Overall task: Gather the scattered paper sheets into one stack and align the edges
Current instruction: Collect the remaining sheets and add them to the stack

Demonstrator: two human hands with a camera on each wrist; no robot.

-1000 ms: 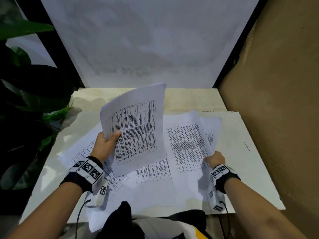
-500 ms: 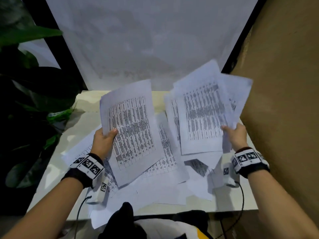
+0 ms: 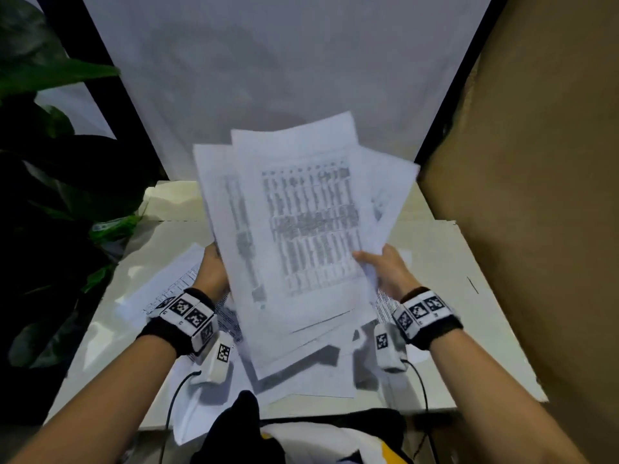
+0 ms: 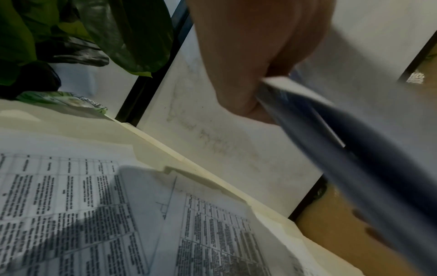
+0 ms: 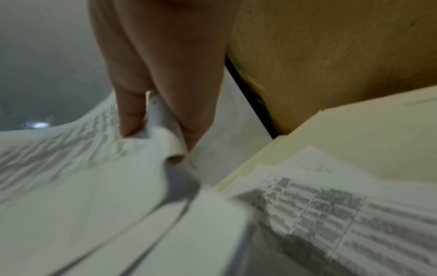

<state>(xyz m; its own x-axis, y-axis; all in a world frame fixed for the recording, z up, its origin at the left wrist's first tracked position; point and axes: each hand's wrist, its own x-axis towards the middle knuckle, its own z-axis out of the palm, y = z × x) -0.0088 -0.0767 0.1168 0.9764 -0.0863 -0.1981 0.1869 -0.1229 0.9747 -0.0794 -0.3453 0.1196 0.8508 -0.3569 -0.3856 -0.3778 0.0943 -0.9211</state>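
Both hands hold up one uneven bundle of printed sheets (image 3: 301,229) above the white table (image 3: 469,296), its edges fanned and out of line. My left hand (image 3: 214,269) grips the bundle's left edge, its fingers curled round the paper (image 4: 307,104) in the left wrist view. At the right edge my right hand (image 3: 385,266) pinches the sheets (image 5: 71,177) between thumb and fingers. More printed sheets (image 3: 170,289) lie flat on the table under and to the left of the bundle, and appear below the wrist cameras as table sheets (image 4: 94,224) and a table sheet (image 5: 343,214).
A white backboard (image 3: 268,78) stands behind the table. A brown wall (image 3: 536,195) runs close along the right side. Dark green plant leaves (image 3: 50,162) crowd the left edge. Dark clothing (image 3: 241,426) shows at the near edge.
My right hand lifted its sheets off the table and swung them left onto the sheets in my left hand. The two held groups are now one overlapping bundle in front of me.
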